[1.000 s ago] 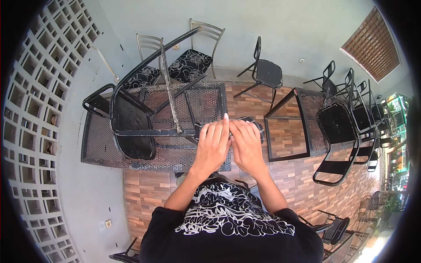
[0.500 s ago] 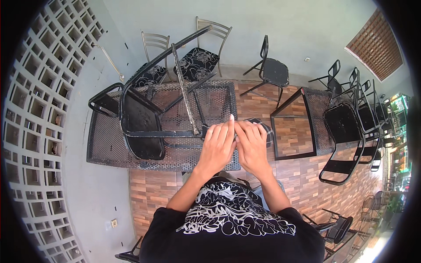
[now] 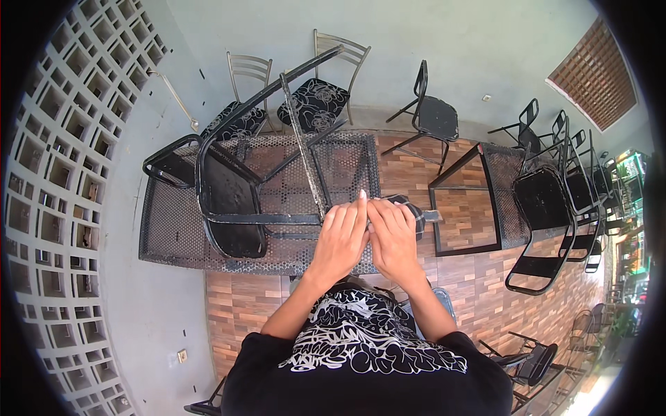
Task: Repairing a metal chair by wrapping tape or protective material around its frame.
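A worn black metal chair (image 3: 230, 194) lies tipped over on the black perforated metal tabletop (image 3: 163, 239), its legs raised. My left hand (image 3: 340, 239) and my right hand (image 3: 390, 236) are side by side at the chair's right end, fingers curled over it and thumbs close together. The left grips the frame; the right grips a dark plaid cloth (image 3: 415, 215) around that end. A pale flat metal piece (image 3: 431, 216) sticks out right of the cloth; what it belongs to is unclear. Much of what lies under my fingers is hidden.
Two patterned-seat chairs (image 3: 313, 104) and a black chair (image 3: 436, 118) stand by the wall. At the right are an open rectangular frame (image 3: 496, 201), a perforated top and stacked black chairs (image 3: 538, 201). A block-vent wall (image 3: 69, 180) is at left; more chairs (image 3: 538, 364) lie low right.
The scene has shifted a little rightward in the view. My hands keep their grip, slightly lower in the picture, and the pale metal piece now shows to the right of the cloth.
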`<action>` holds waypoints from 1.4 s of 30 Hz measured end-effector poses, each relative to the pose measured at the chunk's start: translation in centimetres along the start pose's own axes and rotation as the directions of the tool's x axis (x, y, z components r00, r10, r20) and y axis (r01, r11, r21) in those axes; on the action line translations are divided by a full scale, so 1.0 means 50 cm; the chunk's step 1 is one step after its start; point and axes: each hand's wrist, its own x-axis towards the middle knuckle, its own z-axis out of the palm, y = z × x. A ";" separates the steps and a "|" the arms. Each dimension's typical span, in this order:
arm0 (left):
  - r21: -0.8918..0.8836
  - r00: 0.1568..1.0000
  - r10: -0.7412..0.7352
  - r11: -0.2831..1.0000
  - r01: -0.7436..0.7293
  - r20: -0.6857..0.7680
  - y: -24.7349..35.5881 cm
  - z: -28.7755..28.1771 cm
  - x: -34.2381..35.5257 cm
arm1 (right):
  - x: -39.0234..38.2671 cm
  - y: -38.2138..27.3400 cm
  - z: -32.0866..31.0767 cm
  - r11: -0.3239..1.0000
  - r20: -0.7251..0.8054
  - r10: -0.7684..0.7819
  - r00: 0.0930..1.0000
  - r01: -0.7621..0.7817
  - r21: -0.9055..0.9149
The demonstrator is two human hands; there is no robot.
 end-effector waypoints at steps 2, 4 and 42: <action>0.006 1.000 -0.010 1.000 0.010 -0.003 0.003 0.000 0.000 | 0.000 0.004 -0.004 1.000 0.009 -0.009 1.000 0.009 0.011; -0.033 0.999 -0.037 0.999 0.037 -0.007 0.007 0.007 -0.002 | 0.000 0.008 -0.008 1.000 0.010 -0.016 1.000 0.015 0.009; -0.016 0.999 0.017 1.000 -0.018 -0.034 0.016 0.008 0.013 | -0.008 0.020 -0.008 0.999 -0.035 -0.038 0.999 0.037 -0.037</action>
